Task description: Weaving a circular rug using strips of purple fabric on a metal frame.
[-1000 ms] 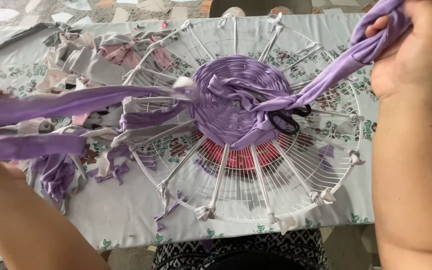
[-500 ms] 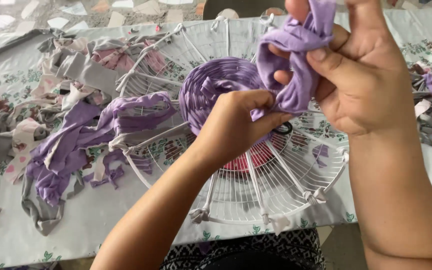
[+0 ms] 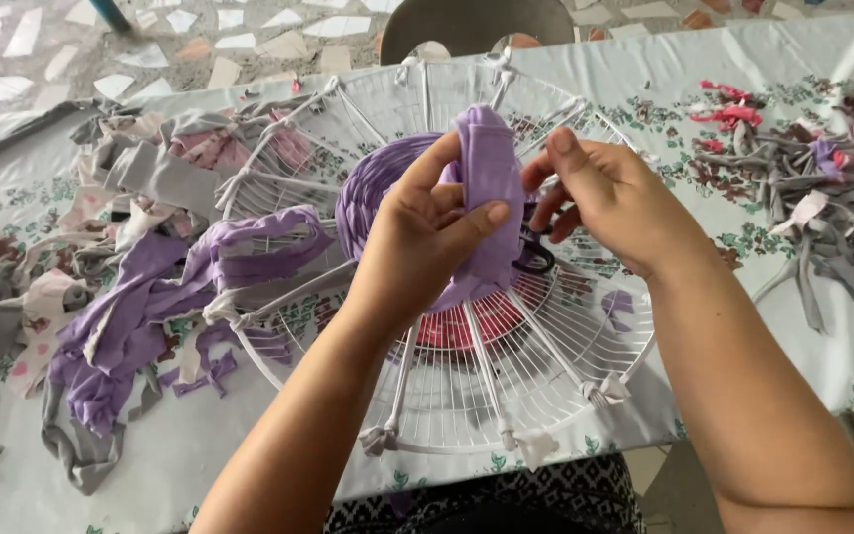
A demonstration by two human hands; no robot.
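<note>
Above the white wire fan guard (image 3: 506, 396), left hand (image 3: 427, 237) pinches a folded purple fabric strip (image 3: 489, 188) upright; right hand (image 3: 615, 203) grips its far edge, steadying it.

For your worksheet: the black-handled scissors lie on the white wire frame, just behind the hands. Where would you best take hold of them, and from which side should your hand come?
Probably by the black handle loops, the only part showing; the blades are hidden under the purple fabric strip. Come from the right, where the right hand is already nearest, since the left hand and the woven purple centre block the other side.
</note>
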